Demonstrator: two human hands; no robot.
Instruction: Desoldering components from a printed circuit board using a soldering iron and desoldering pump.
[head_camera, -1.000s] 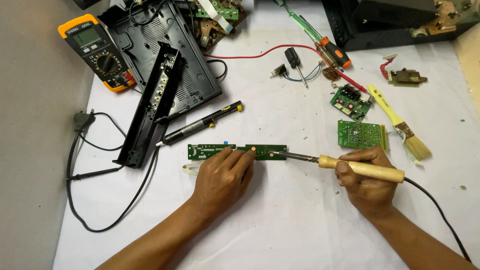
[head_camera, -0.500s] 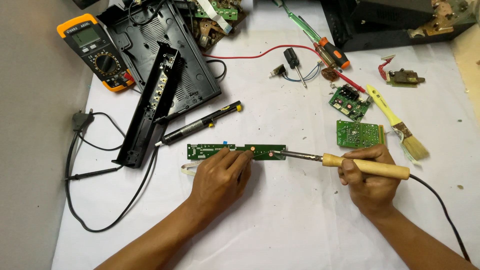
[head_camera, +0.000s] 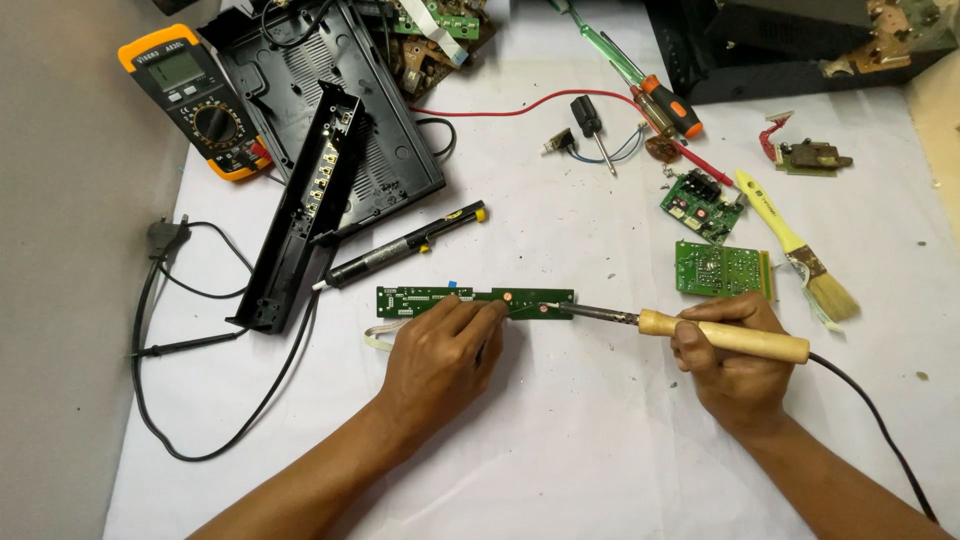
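Observation:
A long narrow green circuit board (head_camera: 420, 298) lies on the white sheet in the middle of the view. My left hand (head_camera: 440, 355) rests on it, fingertips pressing its middle. My right hand (head_camera: 728, 360) grips the wooden handle of a soldering iron (head_camera: 720, 335). The iron's metal tip touches the board near its right end. A black cord runs from the handle off to the lower right.
A black desoldering pump (head_camera: 400, 247) lies just above the board. Black plastic casing parts (head_camera: 320, 170), a yellow multimeter (head_camera: 195, 100), two small green boards (head_camera: 722, 268), a yellow brush (head_camera: 795, 250), screwdrivers (head_camera: 650, 90) and a black plug cord (head_camera: 160, 330) surround the work area.
The soldering iron and my right hand have shifted slightly; the tip stays at the right end of the board. My left hand keeps pressing the board.

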